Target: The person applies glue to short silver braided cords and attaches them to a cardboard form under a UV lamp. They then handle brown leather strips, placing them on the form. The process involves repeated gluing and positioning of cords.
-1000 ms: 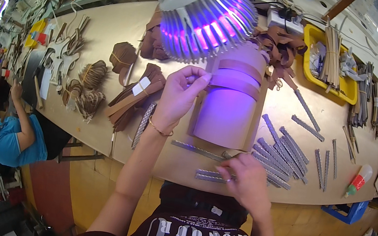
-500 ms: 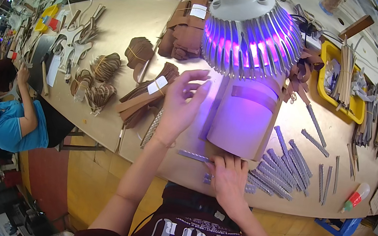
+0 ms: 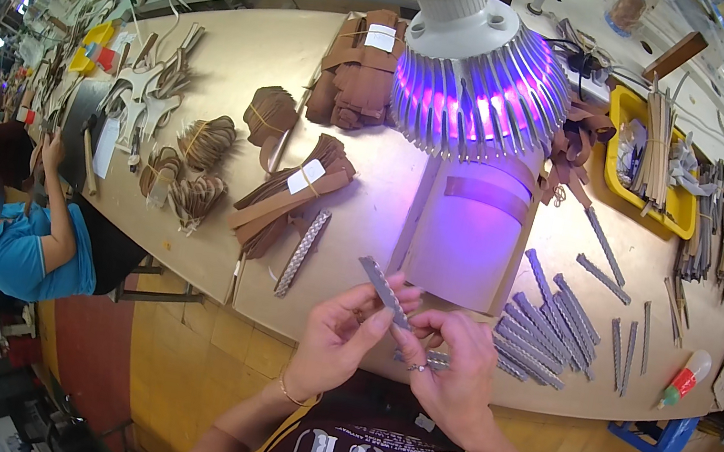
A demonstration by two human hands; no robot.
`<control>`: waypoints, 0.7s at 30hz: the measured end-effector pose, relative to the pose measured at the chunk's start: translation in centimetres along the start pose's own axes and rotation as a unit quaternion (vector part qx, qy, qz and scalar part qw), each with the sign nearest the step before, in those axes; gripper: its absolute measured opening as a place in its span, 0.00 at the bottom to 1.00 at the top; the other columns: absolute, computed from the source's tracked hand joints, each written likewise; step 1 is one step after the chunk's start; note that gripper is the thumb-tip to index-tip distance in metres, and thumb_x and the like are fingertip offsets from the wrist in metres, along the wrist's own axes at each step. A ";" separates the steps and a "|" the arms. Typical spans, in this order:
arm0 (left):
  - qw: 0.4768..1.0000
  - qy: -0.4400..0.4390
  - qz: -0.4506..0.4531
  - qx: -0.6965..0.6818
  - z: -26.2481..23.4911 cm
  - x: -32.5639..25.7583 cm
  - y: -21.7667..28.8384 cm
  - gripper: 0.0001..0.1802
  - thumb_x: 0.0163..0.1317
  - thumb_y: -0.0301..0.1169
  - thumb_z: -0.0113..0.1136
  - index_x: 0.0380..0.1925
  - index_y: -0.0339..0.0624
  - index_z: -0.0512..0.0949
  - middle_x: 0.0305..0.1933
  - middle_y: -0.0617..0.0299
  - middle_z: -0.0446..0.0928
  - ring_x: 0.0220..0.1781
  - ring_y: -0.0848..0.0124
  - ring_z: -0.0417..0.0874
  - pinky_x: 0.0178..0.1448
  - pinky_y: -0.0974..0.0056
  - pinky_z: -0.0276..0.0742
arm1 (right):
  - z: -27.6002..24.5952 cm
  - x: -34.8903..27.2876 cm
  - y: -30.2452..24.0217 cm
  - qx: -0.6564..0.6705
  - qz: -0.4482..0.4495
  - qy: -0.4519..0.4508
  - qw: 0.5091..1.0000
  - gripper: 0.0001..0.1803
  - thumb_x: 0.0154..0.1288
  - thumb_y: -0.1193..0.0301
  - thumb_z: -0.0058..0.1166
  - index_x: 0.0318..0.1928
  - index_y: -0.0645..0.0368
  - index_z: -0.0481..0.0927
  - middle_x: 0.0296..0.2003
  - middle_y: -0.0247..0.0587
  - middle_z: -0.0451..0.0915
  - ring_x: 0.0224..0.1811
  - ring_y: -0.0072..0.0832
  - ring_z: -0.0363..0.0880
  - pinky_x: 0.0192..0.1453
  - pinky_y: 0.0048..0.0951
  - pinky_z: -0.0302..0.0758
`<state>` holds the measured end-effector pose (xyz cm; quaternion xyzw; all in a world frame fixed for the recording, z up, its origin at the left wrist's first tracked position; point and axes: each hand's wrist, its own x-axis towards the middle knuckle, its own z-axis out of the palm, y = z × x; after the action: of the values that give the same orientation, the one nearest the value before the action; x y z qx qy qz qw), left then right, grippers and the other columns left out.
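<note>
Near the table's front edge, a short grey braided strip (image 3: 382, 291) is held up in both hands, slanting up to the left. My left hand (image 3: 337, 336) grips its middle between thumb and fingers. My right hand (image 3: 460, 364) pinches its lower right end, and its fingertips hide that end. Under and beside the right hand lie more grey strips, partly covered. A fanned pile of the same grey strips (image 3: 547, 331) is to the right. Beyond my hands, a purple-lit tan panel (image 3: 465, 244) carries a brown leather band (image 3: 486, 196) across it.
A finned lamp (image 3: 478, 92) glowing purple hangs over the panel. Bundled brown leather strips (image 3: 292, 185) lie left of centre, beside a woven strip (image 3: 303, 252). A yellow tray (image 3: 684, 225) stands at the right, near a bottle (image 3: 686, 378). A person in blue (image 3: 39, 247) works at the far left.
My left hand has come down and right to meet my right hand. The right hand has lifted a grey strip off the table, and both hands now hold it.
</note>
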<state>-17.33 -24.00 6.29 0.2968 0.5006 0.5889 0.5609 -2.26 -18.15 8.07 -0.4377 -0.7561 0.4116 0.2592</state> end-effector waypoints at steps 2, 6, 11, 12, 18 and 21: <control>1.000 -0.006 -0.020 0.009 0.2 0.3 0.2 0.20 0.73 0.27 0.51 0.62 0.29 0.71 0.53 0.47 0.81 0.53 0.68 0.83 0.59 0.63 0.77 | 0.0 -0.2 -0.1 -0.001 -0.014 0.001 1.000 0.10 0.59 0.67 0.66 0.37 0.55 0.81 0.29 0.32 0.80 0.31 0.30 0.78 0.39 0.33 0.66; 0.995 -0.022 -0.085 0.050 -0.5 0.4 1.0 0.19 0.72 0.25 0.51 0.61 0.29 0.72 0.48 0.53 0.83 0.49 0.72 0.82 0.56 0.66 0.78 | -1.0 -0.7 0.4 -0.029 -0.048 0.013 0.998 0.11 0.57 0.70 0.68 0.39 0.57 0.82 0.29 0.34 0.81 0.30 0.28 0.78 0.38 0.30 0.69; 0.970 -0.133 -0.039 0.198 -1.0 -0.6 1.9 0.19 0.71 0.22 0.52 0.61 0.31 0.73 0.46 0.57 0.82 0.42 0.73 0.83 0.52 0.69 0.79 | -3.2 -1.2 1.1 0.047 -0.023 0.073 0.996 0.13 0.54 0.74 0.70 0.39 0.61 0.82 0.32 0.39 0.81 0.30 0.25 0.77 0.37 0.26 0.73; 0.969 -0.138 -0.047 0.201 -0.8 -0.7 1.9 0.19 0.70 0.22 0.52 0.61 0.33 0.74 0.44 0.56 0.83 0.41 0.72 0.83 0.51 0.68 0.79 | -3.6 -1.2 1.2 0.058 -0.027 0.079 0.995 0.13 0.54 0.75 0.71 0.39 0.61 0.82 0.33 0.39 0.81 0.30 0.25 0.77 0.37 0.26 0.73; 0.953 -0.164 -0.033 0.254 0.4 -0.5 2.4 0.20 0.67 0.21 0.53 0.59 0.35 0.76 0.40 0.51 0.84 0.39 0.65 0.86 0.48 0.64 0.79 | -3.9 -1.3 1.5 0.053 -0.064 0.072 0.994 0.12 0.56 0.79 0.69 0.41 0.61 0.82 0.35 0.41 0.82 0.31 0.28 0.80 0.34 0.27 0.77; 0.944 -0.173 -0.016 0.279 0.7 -0.3 2.8 0.20 0.66 0.20 0.54 0.59 0.36 0.76 0.40 0.50 0.85 0.40 0.62 0.86 0.46 0.63 0.80 | -3.6 -1.6 1.7 0.039 -0.059 0.094 0.993 0.11 0.56 0.79 0.68 0.39 0.61 0.82 0.34 0.41 0.83 0.31 0.29 0.81 0.35 0.27 0.77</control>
<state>-17.66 -23.80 9.17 0.5304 0.5450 0.3560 0.5431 1.94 -17.70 8.48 -0.4187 -0.7360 0.3821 0.3700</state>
